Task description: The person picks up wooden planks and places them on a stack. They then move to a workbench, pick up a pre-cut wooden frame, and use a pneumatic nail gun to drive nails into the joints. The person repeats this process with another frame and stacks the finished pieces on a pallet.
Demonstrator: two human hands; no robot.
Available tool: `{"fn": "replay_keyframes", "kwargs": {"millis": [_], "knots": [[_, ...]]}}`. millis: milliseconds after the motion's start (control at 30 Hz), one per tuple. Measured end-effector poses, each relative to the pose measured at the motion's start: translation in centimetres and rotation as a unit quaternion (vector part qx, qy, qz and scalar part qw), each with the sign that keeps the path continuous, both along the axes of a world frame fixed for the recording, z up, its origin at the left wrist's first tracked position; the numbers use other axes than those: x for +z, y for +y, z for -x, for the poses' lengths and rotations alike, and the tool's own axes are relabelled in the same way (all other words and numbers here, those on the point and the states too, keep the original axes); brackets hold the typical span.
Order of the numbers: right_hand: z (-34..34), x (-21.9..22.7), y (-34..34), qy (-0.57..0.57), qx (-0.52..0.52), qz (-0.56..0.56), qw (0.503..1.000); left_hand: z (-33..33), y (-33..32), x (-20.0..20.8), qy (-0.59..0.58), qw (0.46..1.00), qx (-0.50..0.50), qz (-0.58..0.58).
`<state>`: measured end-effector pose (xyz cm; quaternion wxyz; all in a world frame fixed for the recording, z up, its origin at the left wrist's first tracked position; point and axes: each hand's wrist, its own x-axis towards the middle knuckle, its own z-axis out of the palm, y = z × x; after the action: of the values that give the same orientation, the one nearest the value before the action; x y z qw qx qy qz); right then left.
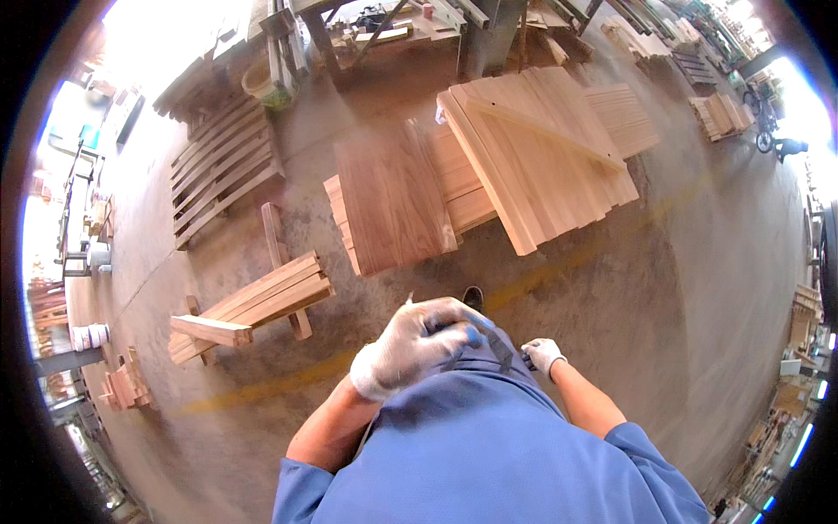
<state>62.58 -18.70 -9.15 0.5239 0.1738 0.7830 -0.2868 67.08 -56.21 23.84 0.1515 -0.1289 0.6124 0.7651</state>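
Standing in a blue shirt [506, 454] over a workshop floor [663, 288], with clock directions taken from the white-gloved left hand [419, 342] at the waist. Partly curled there, just beside a dark strip [499, 351] at three o'clock on the shirt front; impossible to tell whether gripping. Farther out at three o'clock, with bent fingers on the gloved right hand [543, 354]; likewise impossible to tell whether holding anything. Possible there: a snag in glove or cloth, from a careless pull on the dark strip. Possible at two o'clock, near a shoe [473, 298]: a stumble toward the wood, from stepping without looking. Possible at one: a slide of the narrow batten [548, 134], from a bump to the light panel stack [532, 188]. Possible at twelve: tipping of the dark-brown panel [388, 205], from weight on an edge.
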Motion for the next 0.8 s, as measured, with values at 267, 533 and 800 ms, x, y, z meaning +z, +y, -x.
{"fn": "replay_keyframes", "kwargs": {"millis": [267,533,800], "knots": [[-1.1,-2.7,2.1,0.019,0.07,0.0,0.997,3.0,4.8,8.1,0.407,0.836,-0.197,-0.309],[-0.5,-2.6,2.5,0.046,0.042,0.017,0.998,2.4,10.1,9.8,0.446,0.721,-0.077,-0.525],[0.6,-1.8,2.1,0.027,0.061,0.019,0.998,2.5,10.1,9.5,0.476,0.705,-0.068,-0.521]]}}
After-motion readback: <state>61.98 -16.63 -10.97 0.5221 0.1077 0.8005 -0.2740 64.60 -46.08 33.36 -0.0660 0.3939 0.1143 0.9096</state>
